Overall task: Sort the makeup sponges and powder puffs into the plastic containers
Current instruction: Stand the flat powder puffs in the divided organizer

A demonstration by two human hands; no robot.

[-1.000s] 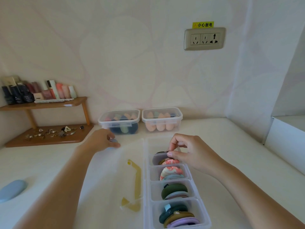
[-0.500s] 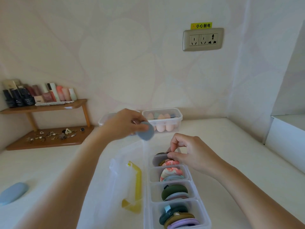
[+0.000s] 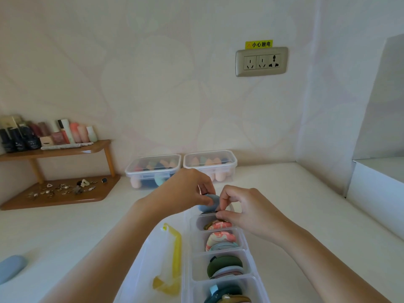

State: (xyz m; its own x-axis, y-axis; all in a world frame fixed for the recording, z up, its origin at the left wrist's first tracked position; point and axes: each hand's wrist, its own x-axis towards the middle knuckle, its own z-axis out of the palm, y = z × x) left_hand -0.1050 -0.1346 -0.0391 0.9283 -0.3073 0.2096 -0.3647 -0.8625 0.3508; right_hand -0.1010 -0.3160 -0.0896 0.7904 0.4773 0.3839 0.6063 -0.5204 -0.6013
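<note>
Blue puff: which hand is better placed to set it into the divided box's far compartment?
Left. The left hand grips the blue puff just above the far compartment, while the right hand is occupied, its fingers pinched together at that compartment's rim.

a two-tier wooden shelf (image 3: pixel 65 150) stands at the left of the counter (image 3: pixel 54 232), cosmetic bottles (image 3: pixel 43 133) on top, small jewellery (image 3: pixel 63 189) below. a wall socket (image 3: pixel 261 61) sits under a yellow warning sticker (image 3: pixel 258 44).

A white countertop (image 3: pixel 65 232) carries a clear divided container (image 3: pixel 197 267). Behind the container stand two lidded boxes (image 3: pixel 153 171), to its back-left a wooden shelf (image 3: pixel 65 196), far left a rounded blue object (image 3: pixel 11 267).
</note>
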